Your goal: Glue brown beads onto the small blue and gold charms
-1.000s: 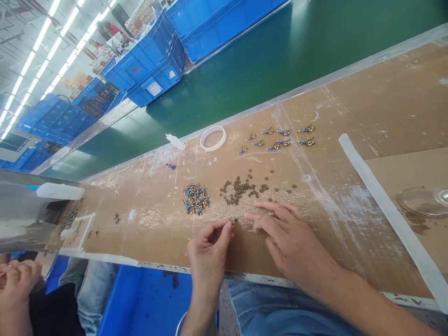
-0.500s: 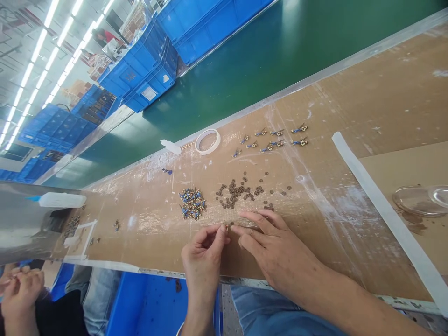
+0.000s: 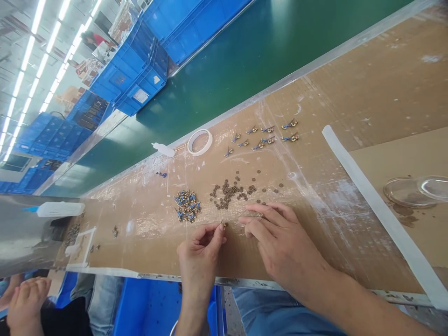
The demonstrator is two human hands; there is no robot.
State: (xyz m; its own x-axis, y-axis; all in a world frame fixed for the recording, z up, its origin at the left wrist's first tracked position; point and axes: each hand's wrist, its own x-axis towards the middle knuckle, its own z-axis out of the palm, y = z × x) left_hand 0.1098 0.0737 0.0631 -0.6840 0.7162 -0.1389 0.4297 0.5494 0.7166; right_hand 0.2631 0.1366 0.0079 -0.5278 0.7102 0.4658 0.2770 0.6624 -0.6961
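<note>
My left hand pinches a tiny painted figurine between thumb and fingertips, just above the table near its front edge. A small dark round base shows at the figurine's end; whether they are joined cannot be seen. My right hand hovers to the right, fingers stretched and apart, with nothing visible in them. Beyond the hands lies a loose scatter of brown round bases. Left of these is a heap of blue and tan figurines. Several more figurines lie spaced out farther back.
A tape roll and white squeeze bottle lie by the green belt. Blue crates stand beyond. A larger bottle is at left, a glass dish at right. Another person's hand shows lower left.
My right hand has drawn back to the right from the figurine's end, and its fingertips are now apart from it. My left hand keeps its pinch. The whole view has shifted slightly.
</note>
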